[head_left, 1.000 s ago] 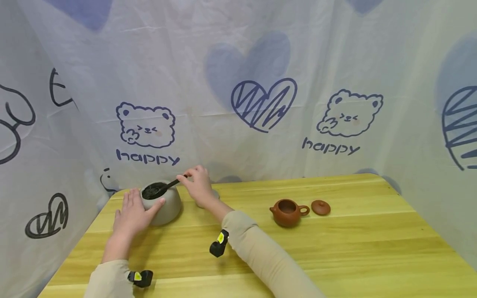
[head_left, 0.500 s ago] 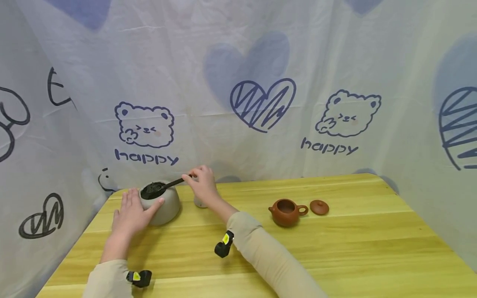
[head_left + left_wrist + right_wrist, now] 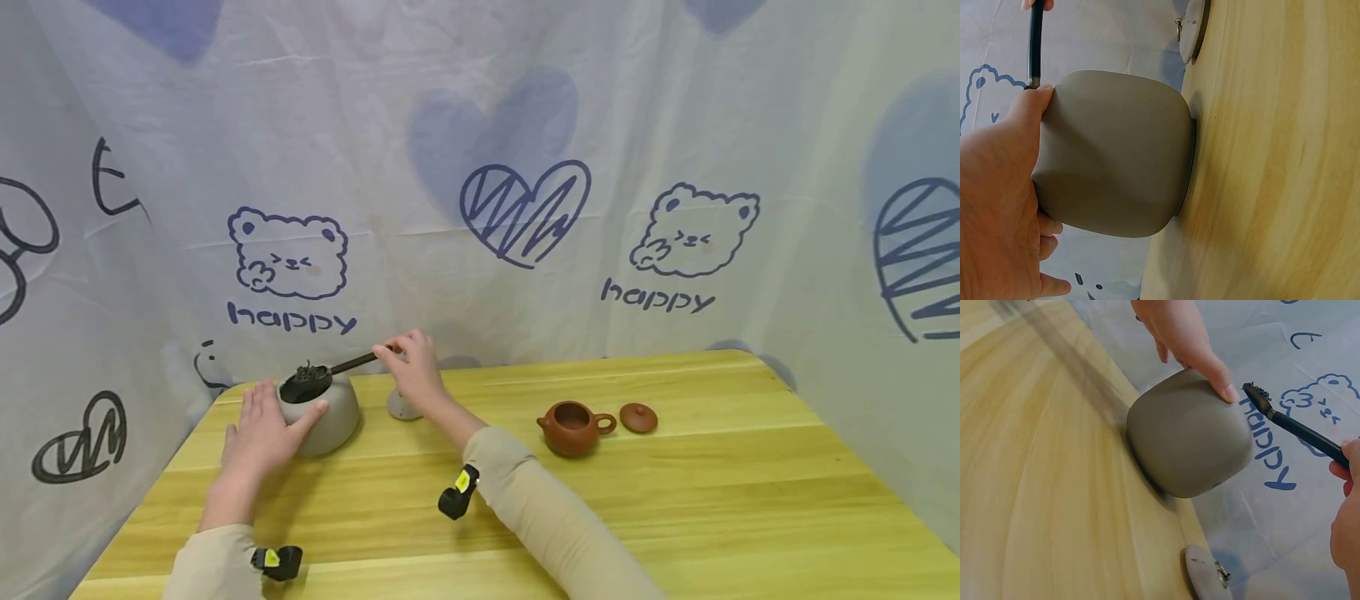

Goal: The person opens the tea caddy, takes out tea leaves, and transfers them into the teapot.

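Two hands reach across the table [image 3: 675,517]: the left hand [image 3: 262,437] rests spread wide against the jar [image 3: 332,425]. Teapot [image 3: 568,433] and brown lid [image 3: 638,417] sit well apart, rightward. The right hand [image 3: 416,371], fingers pinching the scoop [image 3: 352,363], partly hides the grey lid [image 3: 402,407]. Slanting above the jar's mouth, the scoop points left, handle rising rightward. Behind hangs printed cloth [image 3: 420,287].

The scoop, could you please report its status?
Right hand pinching scoop. Scoop heaped with dark leaves, over jar. Left hand on jar. Teapot uncovered, nothing seen blocking its mouth.
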`<state>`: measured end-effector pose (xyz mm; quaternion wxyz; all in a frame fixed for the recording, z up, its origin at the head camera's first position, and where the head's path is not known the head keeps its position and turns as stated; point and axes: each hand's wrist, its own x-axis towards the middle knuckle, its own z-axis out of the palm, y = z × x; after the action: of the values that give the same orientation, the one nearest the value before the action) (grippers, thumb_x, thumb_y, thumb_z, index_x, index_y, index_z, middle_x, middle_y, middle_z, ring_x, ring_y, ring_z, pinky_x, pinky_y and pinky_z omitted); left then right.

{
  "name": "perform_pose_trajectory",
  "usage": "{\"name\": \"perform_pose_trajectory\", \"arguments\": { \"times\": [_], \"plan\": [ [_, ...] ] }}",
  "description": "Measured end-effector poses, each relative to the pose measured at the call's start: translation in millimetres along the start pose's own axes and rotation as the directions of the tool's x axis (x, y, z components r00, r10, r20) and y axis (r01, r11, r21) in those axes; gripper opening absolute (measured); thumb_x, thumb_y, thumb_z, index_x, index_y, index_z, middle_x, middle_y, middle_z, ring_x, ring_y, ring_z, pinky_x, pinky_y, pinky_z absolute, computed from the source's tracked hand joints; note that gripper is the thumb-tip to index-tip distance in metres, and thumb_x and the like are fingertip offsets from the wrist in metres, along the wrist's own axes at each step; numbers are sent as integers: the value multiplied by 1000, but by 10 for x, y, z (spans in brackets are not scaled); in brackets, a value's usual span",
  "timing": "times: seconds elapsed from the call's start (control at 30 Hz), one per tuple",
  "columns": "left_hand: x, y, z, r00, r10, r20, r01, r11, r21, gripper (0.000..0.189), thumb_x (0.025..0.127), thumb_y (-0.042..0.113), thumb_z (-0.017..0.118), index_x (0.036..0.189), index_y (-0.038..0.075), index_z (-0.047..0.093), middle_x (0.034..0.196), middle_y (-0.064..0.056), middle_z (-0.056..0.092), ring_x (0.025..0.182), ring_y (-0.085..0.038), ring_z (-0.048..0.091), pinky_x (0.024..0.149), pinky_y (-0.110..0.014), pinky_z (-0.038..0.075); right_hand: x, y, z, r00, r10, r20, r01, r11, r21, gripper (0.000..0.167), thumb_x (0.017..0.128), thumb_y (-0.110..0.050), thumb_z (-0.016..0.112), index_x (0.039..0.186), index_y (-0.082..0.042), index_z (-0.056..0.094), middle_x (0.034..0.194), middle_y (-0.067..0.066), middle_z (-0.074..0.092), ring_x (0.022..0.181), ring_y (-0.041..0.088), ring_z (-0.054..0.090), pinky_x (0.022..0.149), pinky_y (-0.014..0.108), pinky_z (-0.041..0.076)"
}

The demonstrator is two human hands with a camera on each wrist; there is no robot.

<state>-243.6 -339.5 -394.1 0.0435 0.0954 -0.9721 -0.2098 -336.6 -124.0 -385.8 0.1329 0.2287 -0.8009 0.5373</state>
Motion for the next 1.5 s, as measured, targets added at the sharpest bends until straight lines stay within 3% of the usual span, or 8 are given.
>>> {"name": "perform_pose_trajectory", "arguments": {
  "times": [0.47,0.77,1.0,1.23,1.33,1.5],
  "plan": [
    [7,-9,-15,1000,21,-14,-22,1000,-10,116,88,79,34,152,-10,-5,155,-37,-10,145,-54,-6,107,-79,2,-78,-50,-419,999,-33,-30,33,999,19,29,97,-31,60,98,-4,70,102,11,54,96,26,48,78,28,40],
    [21,-1,-1,1000,17,-1,-17,1000,-6,117,87,79,34,152,-10,-6,156,-36,-10,145,-54,-7,108,-77,0,-168,41,-696,997,-52,-56,52,999,4,28,97,-30,60,97,-3,70,101,12,55,100,36,52,79,31,41],
    [19,-15,-13,1000,10,-2,-10,1000,1,118,87,80,34,151,-10,-7,156,-36,-11,145,-53,-7,109,-77,0,-253,80,-926,994,-67,-88,68,998,11,25,97,-28,61,94,-5,70,99,10,55,93,24,49,81,30,41],
    [12,-32,-15,1000,13,-6,-13,1000,-4,118,87,80,34,152,-10,-5,156,-36,-11,146,-53,-7,109,-77,0,-374,102,-1225,989,-99,-109,101,995,7,22,97,-23,61,93,-4,70,97,11,54,91,26,48,82,38,42],
    [6,-28,-17,1000,15,-9,-15,1000,1,118,86,81,34,152,-10,-5,156,-35,-12,146,-53,-6,109,-77,0,-428,106,-1365,990,-88,-107,89,996,2,22,97,-23,61,94,-3,70,99,12,54,93,27,48,82,40,42],
    [11,-28,-26,1000,16,-14,-16,1000,-1,117,87,80,34,152,-9,-6,156,-34,-13,146,-53,-7,109,-77,0,-521,114,-1614,995,-28,-100,28,1000,3,26,98,-28,59,98,-5,70,105,10,53,94,22,46,79,33,39]
  ]
}}
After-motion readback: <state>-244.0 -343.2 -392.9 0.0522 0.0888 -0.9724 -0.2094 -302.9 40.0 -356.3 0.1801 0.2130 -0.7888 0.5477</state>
